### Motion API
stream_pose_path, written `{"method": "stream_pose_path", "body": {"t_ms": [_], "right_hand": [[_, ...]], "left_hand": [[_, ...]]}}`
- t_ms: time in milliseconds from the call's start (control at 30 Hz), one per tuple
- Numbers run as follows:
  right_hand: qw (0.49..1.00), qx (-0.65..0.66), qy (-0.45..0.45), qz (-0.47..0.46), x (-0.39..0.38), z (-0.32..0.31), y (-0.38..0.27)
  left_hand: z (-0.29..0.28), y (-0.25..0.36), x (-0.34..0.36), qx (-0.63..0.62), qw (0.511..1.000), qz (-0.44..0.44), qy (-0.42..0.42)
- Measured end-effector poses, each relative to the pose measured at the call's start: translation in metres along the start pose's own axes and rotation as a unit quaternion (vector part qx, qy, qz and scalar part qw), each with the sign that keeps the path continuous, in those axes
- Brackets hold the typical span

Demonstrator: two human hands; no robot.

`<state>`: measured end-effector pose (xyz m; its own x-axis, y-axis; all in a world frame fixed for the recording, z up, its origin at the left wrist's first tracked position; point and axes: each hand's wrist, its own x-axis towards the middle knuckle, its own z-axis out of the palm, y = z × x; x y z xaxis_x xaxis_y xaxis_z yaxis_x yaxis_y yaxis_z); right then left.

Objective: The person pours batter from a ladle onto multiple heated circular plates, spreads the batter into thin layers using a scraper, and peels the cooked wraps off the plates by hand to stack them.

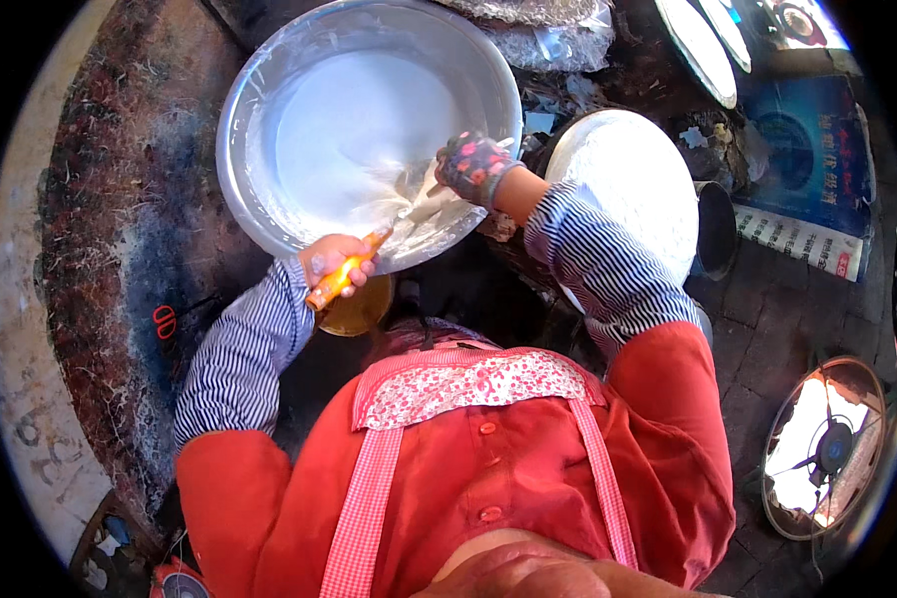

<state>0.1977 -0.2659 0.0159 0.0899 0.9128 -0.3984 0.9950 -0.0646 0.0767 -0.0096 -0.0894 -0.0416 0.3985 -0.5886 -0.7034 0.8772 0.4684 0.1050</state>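
A wide grey metal basin [237,164] holds white, milky liquid or paste [354,125]. My left hand [334,261], bare, is closed around the orange-yellow handle of a hand tool [341,279] at the basin's near rim. The tool's far end points into the basin, where a pale flat piece coated in white [427,197] lies; whether it is the tool's blade, I cannot tell. My right hand [475,169] wears a dark glove with pink spots. Its fingers are closed at the upper end of that pale piece, inside the basin's right side.
A round white-topped disc or lid [628,184] stands right of the basin beside a dark bucket [714,231]. Red-handled scissors [164,321] lie on the stained surface at left. At lower right is a round fan-like frame [825,448]. Plastic-wrapped bundles [543,40] sit behind the basin.
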Motion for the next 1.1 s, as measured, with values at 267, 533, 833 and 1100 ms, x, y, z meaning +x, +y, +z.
{"method": "stream_pose_path", "body": {"t_ms": [267,533,833,1100], "right_hand": [[0.996,-0.048,0.069,-0.009,0.015,-0.067,-0.009],[0.914,-0.07,0.398,0.034,-0.108,-0.276,0.004],[0.75,0.397,0.525,0.067,-0.181,-0.231,-0.014],[0.638,0.581,0.404,0.304,-0.181,-0.044,-0.009]], "left_hand": [[0.053,-0.046,-0.08,-0.079,0.983,0.166,-0.001],[0.189,-0.056,-0.214,0.07,0.907,0.412,0.053],[0.131,-0.06,-0.137,0.011,0.896,0.441,0.054],[0.086,-0.018,-0.08,-0.132,0.933,0.328,-0.074]]}}
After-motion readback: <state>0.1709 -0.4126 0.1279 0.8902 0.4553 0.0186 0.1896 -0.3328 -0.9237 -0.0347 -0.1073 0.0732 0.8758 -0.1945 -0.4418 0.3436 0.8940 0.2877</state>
